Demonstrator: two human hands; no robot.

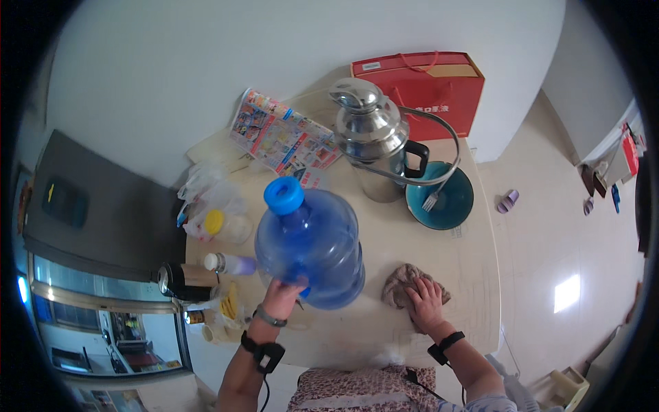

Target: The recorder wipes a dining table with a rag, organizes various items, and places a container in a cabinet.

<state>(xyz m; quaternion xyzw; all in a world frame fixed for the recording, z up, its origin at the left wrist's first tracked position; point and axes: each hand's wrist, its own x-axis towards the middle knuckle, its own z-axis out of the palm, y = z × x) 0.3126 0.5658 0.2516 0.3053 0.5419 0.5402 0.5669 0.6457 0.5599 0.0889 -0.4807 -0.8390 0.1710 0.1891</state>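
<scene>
A large translucent blue water jug (pixel 322 237) with a bright blue cap stands on the table, tilted toward the upper left in view. My left hand (pixel 280 299) is closed at its near lower side, around what looks like its handle; the fingertips are partly hidden by the jug. My right hand (pixel 427 302) presses down on a crumpled brown cloth (pixel 398 285) on the tabletop, its fingers bent over the fabric. Behind the cloth is a teal bowl (pixel 449 206) with a fork (pixel 431 200) in it. A steel thermos jug (pixel 371 130) with a black handle stands beside the bowl.
On the pale table (pixel 467 329) are a red gift box (pixel 443 93), a printed flyer (pixel 281 134), plastic bags (pixel 206 185), a yellow-lidded jar (pixel 230 225), a white-and-purple bottle (pixel 233 264), a dark flask (pixel 189 281) and bananas (pixel 232 302). Purple slippers (pixel 508 201) lie on the floor.
</scene>
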